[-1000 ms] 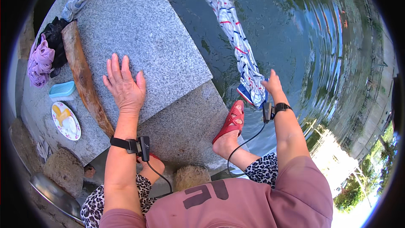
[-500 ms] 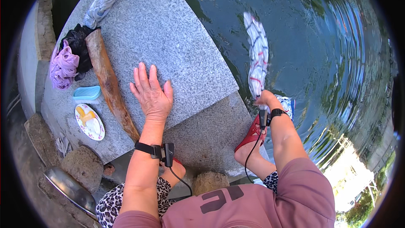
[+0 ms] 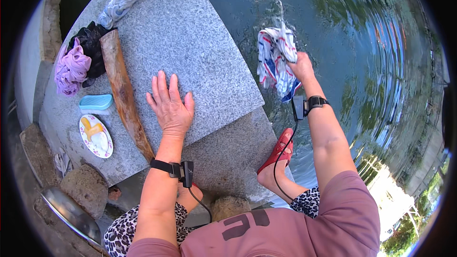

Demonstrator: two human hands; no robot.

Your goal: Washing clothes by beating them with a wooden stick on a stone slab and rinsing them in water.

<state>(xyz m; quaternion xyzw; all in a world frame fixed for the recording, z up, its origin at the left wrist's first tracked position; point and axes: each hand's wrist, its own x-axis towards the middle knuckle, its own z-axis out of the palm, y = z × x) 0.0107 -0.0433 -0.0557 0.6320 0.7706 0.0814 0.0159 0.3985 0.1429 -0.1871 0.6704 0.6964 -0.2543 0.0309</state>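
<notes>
My right hand [image 3: 301, 66] grips a wet white cloth [image 3: 275, 57] with red and blue stripes, bunched up over the water at the right of the slab. Drops splash up just beyond the cloth. My left hand [image 3: 170, 107] lies flat on the grey granite slab [image 3: 190, 33], fingers stretched out, holding nothing. Left of it a long brown wooden club [image 3: 121, 85] rests on the stone. Further left are a light-blue scrubbing brush [image 3: 96, 102] and an oval flowered plate [image 3: 109, 143] with yellow pieces and a white lump on it.
Twisted grey cloth [image 3: 123, 2], black fabric [image 3: 93, 47] and a lilac cloth [image 3: 72, 69] lie along the slab's left side. A metal basin [image 3: 71, 216] and rocks [image 3: 85, 188] sit at lower left. Dark water [image 3: 328, 33] borders the slab's right edge. My red shoe [image 3: 277, 152] is on the lower step.
My right hand has moved forward with the striped cloth. The cloth went from stretched out long to bunched, and water now splashes beyond it. My left hand stays flat on the slab.
</notes>
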